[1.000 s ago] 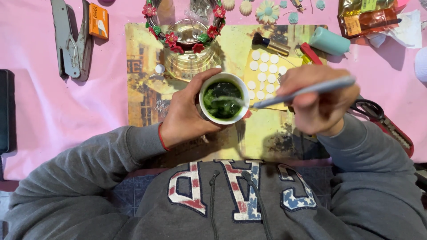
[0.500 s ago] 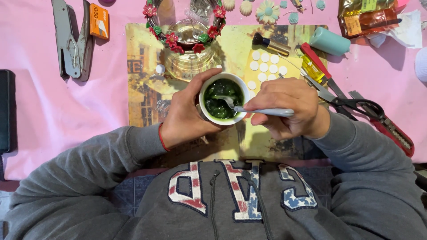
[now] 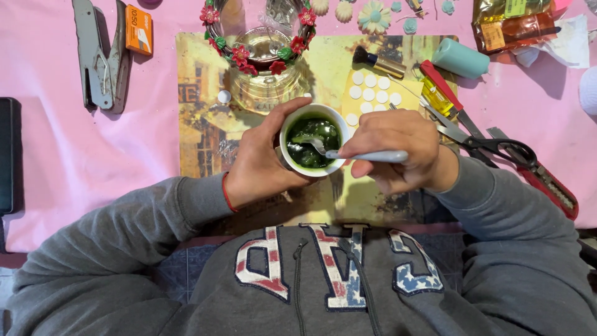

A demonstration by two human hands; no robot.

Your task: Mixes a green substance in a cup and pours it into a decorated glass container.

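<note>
A small white cup (image 3: 313,148) of dark green liquid is sitting in the middle of the view, above a yellowish printed mat (image 3: 199,99) on the pink tablecloth (image 3: 62,180). Going from the left, a dark flat device (image 3: 7,155) is lying at the table's edge, and a grey metal stapler (image 3: 99,56) is resting beside an orange staple box (image 3: 138,30). A glass jar (image 3: 264,68) ringed with red and green flowers is standing just behind the cup. The left hand (image 3: 261,165) is wrapping its fingers around the cup's side, gripping it firmly. The right hand (image 3: 395,149) is pinching a grey-handled spoon (image 3: 367,155) between thumb and curled fingers, and the spoon's bowl is dipping into the green liquid. Behind this hand, a sheet of small white discs (image 3: 372,93) is lying near a black-bristled brush (image 3: 379,62). Further right, a yellow and red screwdriver (image 3: 438,93), black-handled scissors (image 3: 497,146) and a teal cylinder (image 3: 460,59) are lying on the cloth.
</note>
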